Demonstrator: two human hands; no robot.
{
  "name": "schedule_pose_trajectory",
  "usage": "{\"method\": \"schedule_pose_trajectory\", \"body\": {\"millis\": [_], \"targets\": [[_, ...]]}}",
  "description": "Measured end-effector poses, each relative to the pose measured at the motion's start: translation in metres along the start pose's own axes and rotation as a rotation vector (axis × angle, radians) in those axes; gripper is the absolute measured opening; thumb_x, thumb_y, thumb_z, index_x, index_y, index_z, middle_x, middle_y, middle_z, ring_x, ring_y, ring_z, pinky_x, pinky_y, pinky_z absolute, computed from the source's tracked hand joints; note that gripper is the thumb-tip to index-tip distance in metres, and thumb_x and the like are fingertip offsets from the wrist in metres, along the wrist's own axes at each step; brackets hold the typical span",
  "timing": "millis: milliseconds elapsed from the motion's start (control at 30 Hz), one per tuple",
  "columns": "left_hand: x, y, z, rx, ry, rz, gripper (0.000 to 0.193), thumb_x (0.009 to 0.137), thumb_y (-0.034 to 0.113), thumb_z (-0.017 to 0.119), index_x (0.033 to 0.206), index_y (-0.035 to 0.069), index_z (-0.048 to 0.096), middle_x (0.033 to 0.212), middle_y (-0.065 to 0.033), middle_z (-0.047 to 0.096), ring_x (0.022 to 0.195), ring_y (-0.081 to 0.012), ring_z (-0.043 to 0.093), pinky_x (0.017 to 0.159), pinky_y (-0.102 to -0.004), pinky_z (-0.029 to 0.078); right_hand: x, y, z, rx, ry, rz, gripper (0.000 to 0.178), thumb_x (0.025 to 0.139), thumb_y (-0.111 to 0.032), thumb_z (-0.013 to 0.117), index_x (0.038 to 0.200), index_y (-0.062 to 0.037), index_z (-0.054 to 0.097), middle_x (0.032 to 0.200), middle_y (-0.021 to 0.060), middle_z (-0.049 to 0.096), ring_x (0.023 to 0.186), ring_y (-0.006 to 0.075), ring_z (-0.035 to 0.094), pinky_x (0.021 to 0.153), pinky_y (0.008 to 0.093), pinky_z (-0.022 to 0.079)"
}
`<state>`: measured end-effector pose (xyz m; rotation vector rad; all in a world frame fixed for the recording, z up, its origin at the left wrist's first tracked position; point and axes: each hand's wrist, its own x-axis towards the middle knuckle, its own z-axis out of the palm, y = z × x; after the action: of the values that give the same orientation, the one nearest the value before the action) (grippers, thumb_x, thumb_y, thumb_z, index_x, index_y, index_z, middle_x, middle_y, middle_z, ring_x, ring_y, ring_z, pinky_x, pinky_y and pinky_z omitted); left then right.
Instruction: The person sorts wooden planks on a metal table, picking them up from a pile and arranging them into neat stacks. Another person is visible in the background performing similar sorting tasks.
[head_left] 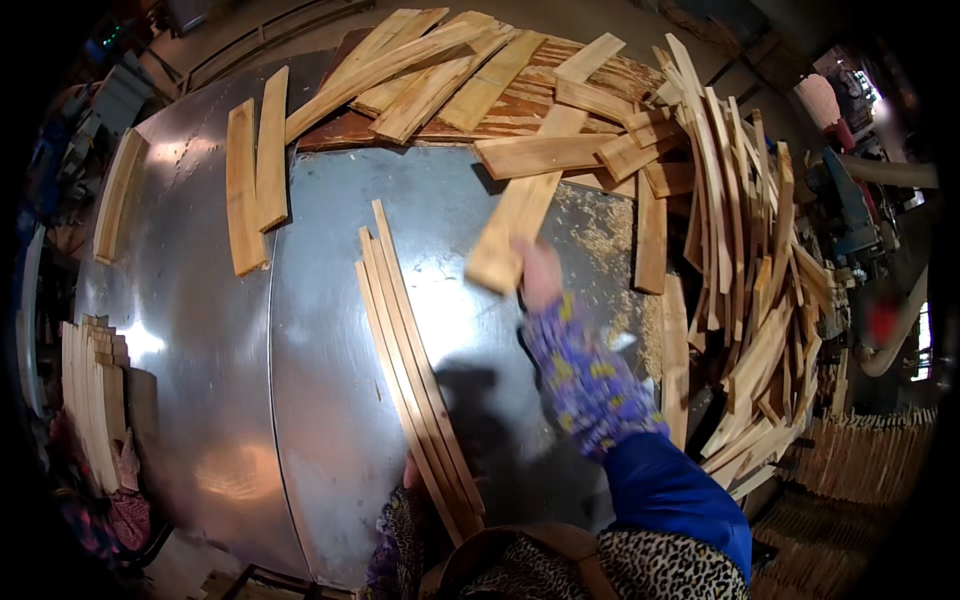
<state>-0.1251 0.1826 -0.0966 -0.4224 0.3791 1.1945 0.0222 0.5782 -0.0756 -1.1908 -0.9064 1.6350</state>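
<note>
My right hand (541, 276) reaches out over the metal tabletop and grips the near right edge of a flat wooden board (512, 225). The far end of that board lies beneath another board (545, 154) that crosses it. Close to my body, my left hand (412, 473) is closed around the left side of a bundle of several long wooden strips (415, 385), which points away from me. Most of the left fingers are hidden behind the strips.
The metal table (340, 320) has a seam. Loose boards (430, 85) lie on a reddish plywood sheet at the far side. A tall heap of slats (740, 230) stands right, beside sawdust (605, 240). At left, a co-worker's hand (127, 465) touches stacked strips (92, 405).
</note>
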Motion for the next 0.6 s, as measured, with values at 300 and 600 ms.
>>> {"method": "schedule_pose_trajectory", "body": {"millis": [300,600], "targets": [[0.010,-0.037,0.002,0.277,-0.024,0.235,0.079,0.099,0.059,0.073,0.154,0.004,0.055,0.144,-0.0171,0.069,0.127,-0.0368,0.069,0.107,-0.0525,0.059,-0.218,-0.048,-0.049,-0.884,-0.621,0.028,0.043,0.108,-0.041,0.064,0.124,-0.0023,0.072,0.114,0.0137,0.076,0.108,0.0250,0.072,0.101,0.0418,0.057],[0.013,-0.038,-0.034,0.218,-0.001,0.029,0.100,0.087,0.067,0.083,0.156,0.001,0.053,0.145,-0.0191,0.068,0.129,-0.0363,0.069,0.109,-0.0512,0.059,0.220,-0.060,-0.023,-1.033,-0.314,-0.255,0.035,0.096,-0.031,0.079,0.076,-0.0053,0.067,0.067,0.0074,0.060,0.058,0.0243,0.057,0.059,0.0403,0.050]]}}
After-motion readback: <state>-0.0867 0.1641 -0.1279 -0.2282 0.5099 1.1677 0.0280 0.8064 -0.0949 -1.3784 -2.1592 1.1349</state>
